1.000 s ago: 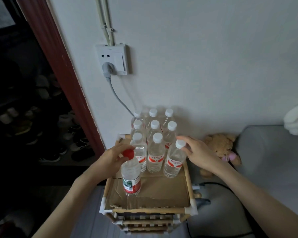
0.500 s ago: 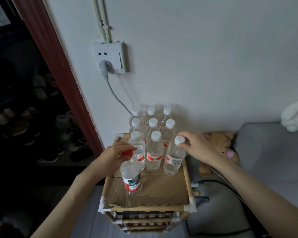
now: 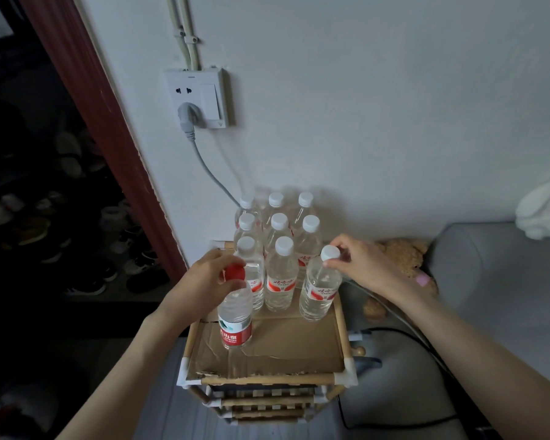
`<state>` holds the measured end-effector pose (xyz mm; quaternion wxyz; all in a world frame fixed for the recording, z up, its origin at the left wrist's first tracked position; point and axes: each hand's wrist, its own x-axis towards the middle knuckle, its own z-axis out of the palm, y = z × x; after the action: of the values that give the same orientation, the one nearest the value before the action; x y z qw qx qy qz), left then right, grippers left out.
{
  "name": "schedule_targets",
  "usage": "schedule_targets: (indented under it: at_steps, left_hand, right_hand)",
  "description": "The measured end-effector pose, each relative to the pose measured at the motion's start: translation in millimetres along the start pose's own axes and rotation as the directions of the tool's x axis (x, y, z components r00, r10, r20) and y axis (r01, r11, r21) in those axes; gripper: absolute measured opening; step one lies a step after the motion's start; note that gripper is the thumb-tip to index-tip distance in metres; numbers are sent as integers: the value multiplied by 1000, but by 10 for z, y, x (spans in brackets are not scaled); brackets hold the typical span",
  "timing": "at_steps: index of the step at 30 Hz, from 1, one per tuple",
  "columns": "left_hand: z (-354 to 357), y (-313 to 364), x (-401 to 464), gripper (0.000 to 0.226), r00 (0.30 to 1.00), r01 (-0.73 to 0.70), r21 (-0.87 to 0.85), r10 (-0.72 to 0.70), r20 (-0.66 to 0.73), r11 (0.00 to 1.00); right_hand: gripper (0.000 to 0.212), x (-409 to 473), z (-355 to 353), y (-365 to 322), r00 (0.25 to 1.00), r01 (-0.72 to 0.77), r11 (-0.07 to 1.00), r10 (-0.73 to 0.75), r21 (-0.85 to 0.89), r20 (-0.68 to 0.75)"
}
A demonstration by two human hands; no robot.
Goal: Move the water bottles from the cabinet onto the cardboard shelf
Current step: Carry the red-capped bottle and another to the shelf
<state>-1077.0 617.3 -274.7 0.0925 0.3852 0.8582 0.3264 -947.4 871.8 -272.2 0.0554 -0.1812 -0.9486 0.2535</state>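
A cardboard-topped wooden shelf [image 3: 286,354] stands against the wall. Several clear bottles with white caps [image 3: 280,274] stand in rows at its back. My left hand [image 3: 200,281] grips the neck of a red-capped bottle [image 3: 235,319] that stands on the cardboard at the front left. My right hand [image 3: 359,265] pinches the white cap of a bottle [image 3: 319,290] standing at the right end of the front row. The cabinet is not in view.
A wall socket [image 3: 200,96] with a grey plug and cable hangs above the bottles. A brown plush toy [image 3: 404,258] and a grey cushion [image 3: 496,281] lie to the right. A dark doorway with shoes [image 3: 77,249] is on the left. Black cables trail beside the shelf.
The red-capped bottle and the right white-capped bottle stay where they stood. Both hands keep their hold at the bottle tops; the view has shifted slightly.
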Motion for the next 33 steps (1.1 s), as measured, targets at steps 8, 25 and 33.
schedule_targets:
  at_steps: [8,25,33]
  left_hand:
    - [-82,-20,-8,44,983,-63,-56,72,168,996]
    - [-101,-67,4,33,992,-80,-1,80,94,997]
    - [-74,-76,-2,32,995,-73,23,71,75,997]
  right_hand:
    - [32,10,-10,10,992,-15,999,8,51,127]
    - [22,155,70,-118,996,28,999,-32,43,88]
    - [24,220,107,-108,996,12,999,-16,46,87]
